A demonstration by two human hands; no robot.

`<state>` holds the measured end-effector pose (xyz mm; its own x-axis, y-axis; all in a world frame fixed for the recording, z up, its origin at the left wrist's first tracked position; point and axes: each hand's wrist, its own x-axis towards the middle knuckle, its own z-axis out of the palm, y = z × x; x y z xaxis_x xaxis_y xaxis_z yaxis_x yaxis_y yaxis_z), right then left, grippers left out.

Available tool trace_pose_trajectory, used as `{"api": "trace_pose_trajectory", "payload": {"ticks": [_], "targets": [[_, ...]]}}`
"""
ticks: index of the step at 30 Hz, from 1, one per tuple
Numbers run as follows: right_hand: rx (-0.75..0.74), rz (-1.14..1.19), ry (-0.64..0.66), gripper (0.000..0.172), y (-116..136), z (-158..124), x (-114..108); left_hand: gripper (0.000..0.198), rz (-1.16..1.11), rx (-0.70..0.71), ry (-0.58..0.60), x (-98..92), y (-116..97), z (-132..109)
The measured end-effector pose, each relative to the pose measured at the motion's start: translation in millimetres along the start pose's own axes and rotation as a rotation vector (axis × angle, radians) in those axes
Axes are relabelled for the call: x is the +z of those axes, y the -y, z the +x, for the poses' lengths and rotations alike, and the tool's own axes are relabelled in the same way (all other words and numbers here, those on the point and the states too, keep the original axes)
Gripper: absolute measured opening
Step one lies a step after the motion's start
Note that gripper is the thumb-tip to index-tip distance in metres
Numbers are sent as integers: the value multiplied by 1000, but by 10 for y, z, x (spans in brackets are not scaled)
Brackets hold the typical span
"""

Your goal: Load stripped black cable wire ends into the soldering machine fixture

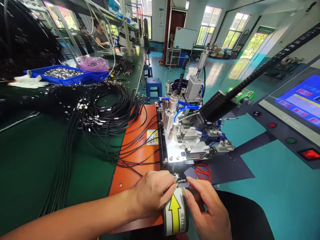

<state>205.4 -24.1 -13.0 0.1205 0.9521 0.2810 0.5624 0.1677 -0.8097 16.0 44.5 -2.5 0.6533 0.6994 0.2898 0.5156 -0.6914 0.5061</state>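
My left hand (156,188) is closed in a pinch on a thin black cable (135,171); most of the grip is hidden behind the fingers. From its fingertips sticks a short cable end (181,181) with small coloured wires, pointing right. My right hand (208,206) is just right of that end, its thumb and forefinger apart with nothing visible between them. Below the fingertips is a rounded machine part with a yellow arrow label (175,213). The lit metal machine (187,143), with blue air tubes, stands just beyond both hands.
An orange plate (140,133) lies left of the machine, crossed by cables. Bundled black cables (110,106) and a blue tray (62,75) of small metal parts cover the bench. Red-handled scissors (203,172) lie near my right hand. A control panel (295,113) stands at right; a person (101,35) sits far left.
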Motion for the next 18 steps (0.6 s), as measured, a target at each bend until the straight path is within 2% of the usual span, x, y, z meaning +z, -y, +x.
{"api": "trace_pose_trajectory", "payload": {"ticks": [12,18], "targets": [[-116,-47,-40,27,-8,-71,51,23,26,15,-34,29,13,15],[-109,-54,-33,30,-21,-102,77,24,14,6,-44,27,7,18]]}}
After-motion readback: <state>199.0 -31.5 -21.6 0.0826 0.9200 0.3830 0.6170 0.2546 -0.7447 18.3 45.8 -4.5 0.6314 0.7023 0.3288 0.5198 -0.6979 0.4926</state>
